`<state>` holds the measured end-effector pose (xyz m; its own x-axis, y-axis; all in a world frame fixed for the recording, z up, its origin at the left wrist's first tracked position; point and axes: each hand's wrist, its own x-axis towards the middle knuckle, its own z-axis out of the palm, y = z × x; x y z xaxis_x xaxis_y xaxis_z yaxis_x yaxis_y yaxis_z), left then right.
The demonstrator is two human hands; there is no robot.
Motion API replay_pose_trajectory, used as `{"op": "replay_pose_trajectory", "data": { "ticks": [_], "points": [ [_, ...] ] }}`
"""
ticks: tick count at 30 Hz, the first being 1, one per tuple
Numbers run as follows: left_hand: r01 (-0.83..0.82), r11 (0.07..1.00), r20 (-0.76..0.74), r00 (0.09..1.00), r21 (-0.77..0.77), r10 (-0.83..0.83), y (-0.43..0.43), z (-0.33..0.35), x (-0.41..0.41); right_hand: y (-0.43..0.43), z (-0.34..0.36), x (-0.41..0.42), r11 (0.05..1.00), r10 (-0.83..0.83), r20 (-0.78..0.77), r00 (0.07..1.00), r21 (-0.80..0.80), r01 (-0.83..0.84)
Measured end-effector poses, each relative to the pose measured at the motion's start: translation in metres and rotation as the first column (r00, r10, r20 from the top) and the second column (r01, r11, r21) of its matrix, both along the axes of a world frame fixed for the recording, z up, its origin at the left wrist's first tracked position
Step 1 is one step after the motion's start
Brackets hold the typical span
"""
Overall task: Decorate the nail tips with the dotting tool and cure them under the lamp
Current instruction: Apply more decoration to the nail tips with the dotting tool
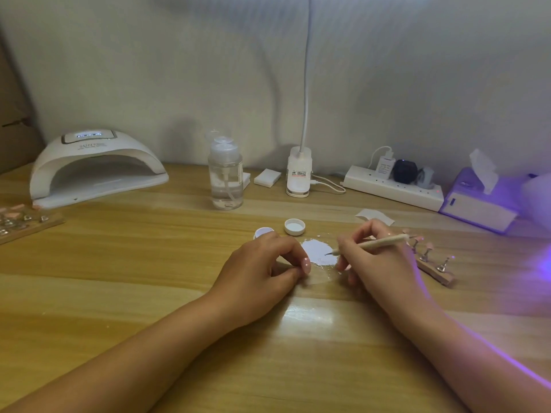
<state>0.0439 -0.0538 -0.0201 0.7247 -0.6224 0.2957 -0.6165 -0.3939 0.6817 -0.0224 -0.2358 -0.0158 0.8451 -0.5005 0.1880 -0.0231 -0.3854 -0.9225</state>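
Note:
My right hand (371,259) pinches a cream dotting tool (376,242) like a pen, its metal point touching a patch of white gel (317,252) spread on a clear film on the table. My left hand (264,265) rests beside the patch with fingers curled, thumb and forefinger pinching a pink nail tip (306,265). A wooden holder (433,268) with metal stands and pink tips lies just right of my right hand. The white curing lamp (95,166) stands at the back left, its display lit.
An open white gel pot (262,233) and its cap (294,227) sit behind my hands. A clear pump bottle (225,177), desk-lamp base (299,174), power strip (390,186) and tissue box (477,201) line the back. A second tip holder (21,223) lies left. Purple light glows right.

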Motion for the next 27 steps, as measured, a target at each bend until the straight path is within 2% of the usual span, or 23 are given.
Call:
{"op": "replay_pose_trajectory", "data": {
  "ticks": [7, 20, 24, 27],
  "points": [
    [0.003, 1.000, 0.001, 1.000, -0.003, -0.003, 0.000, 0.000, 0.000, 0.003, 0.002, 0.000, 0.997, 0.029, -0.119, 0.992, -0.067, -0.037],
    [-0.004, 1.000, 0.012, 1.000, 0.012, 0.004, 0.000, 0.000, 0.000, 0.006, 0.004, 0.000, 0.998, 0.015, -0.112, 0.994, -0.067, -0.022],
    [-0.002, 1.000, 0.006, 1.000, 0.006, 0.002, 0.000, 0.000, 0.001, 0.005, 0.005, -0.003, 0.998, -0.063, 0.046, 0.997, 0.013, 0.063],
    [-0.004, 1.000, 0.004, 1.000, 0.006, 0.004, 0.000, 0.000, 0.001, 0.011, 0.012, -0.007, 0.987, -0.007, 0.171, 0.985, 0.158, -0.021]
  ]
}}
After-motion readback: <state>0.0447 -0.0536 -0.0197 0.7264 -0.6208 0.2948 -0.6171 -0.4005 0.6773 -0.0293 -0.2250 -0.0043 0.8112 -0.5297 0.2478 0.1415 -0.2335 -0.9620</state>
